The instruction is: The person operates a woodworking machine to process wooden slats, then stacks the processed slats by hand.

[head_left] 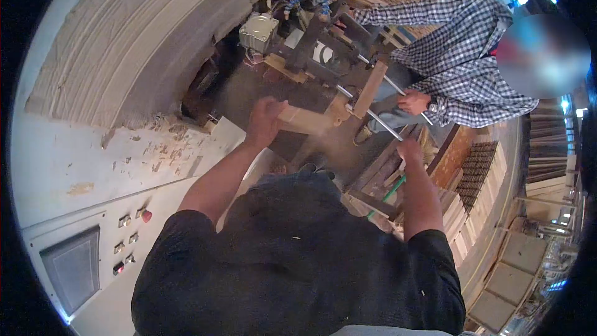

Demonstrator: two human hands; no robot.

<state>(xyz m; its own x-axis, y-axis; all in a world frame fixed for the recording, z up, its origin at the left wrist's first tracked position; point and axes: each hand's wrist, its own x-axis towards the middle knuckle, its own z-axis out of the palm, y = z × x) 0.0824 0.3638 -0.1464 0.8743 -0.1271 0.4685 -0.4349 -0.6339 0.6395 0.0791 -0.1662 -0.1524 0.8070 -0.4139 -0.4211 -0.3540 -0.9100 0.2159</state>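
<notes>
My left hand [266,118]: fingertips blurred at the wooden block [306,121]. My right hand [408,148]: finger detail blurred at the metal rod [384,124]. Co-worker's head [543,56]: blurred out. Control-panel screen [71,269]: contents illegible. Push-button [146,216] markings: too small to read. My black T-shirt [298,261]: cut off at the bottom edge.

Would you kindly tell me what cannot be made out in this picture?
All in the head view:
Right hand: fingers blurred at the metal rod.
Screen: content too dark.
Switches: labels too small.
Dark opening: inside lost in shadow.
Wearer's feet: behind the black shirt.
</notes>
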